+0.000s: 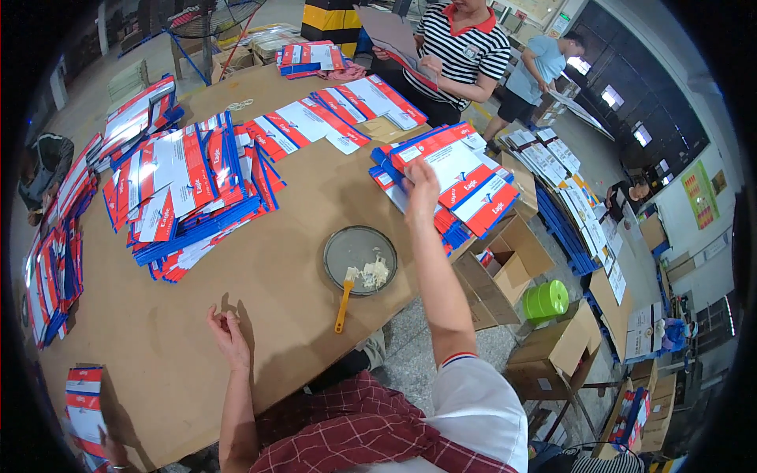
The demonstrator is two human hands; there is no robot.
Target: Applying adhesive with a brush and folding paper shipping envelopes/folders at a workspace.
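My left hand (227,334) is just above the brown table, fingers loosely bent and apart, holding nothing. My right hand (423,189) is stretched out over the left part of a stack of flat printed cardboard pieces (453,162), red, white and blue. Its fingers are bent over the stack, and their grip is unclear. Between my arms lies a round grey tray (339,246) with a whitish paste (374,273) on it. A brush with an orange handle (342,309) rests across the tray's near rim.
A large heap of similar pieces (177,177) covers the table's left part, with overlapping rows (303,126) at the back. A person in a striped shirt (465,55) stands across, holding a grey sheet. Another person's hand (114,449) is at lower left. Open cartons (505,268) and a green bucket (546,300) stand right.
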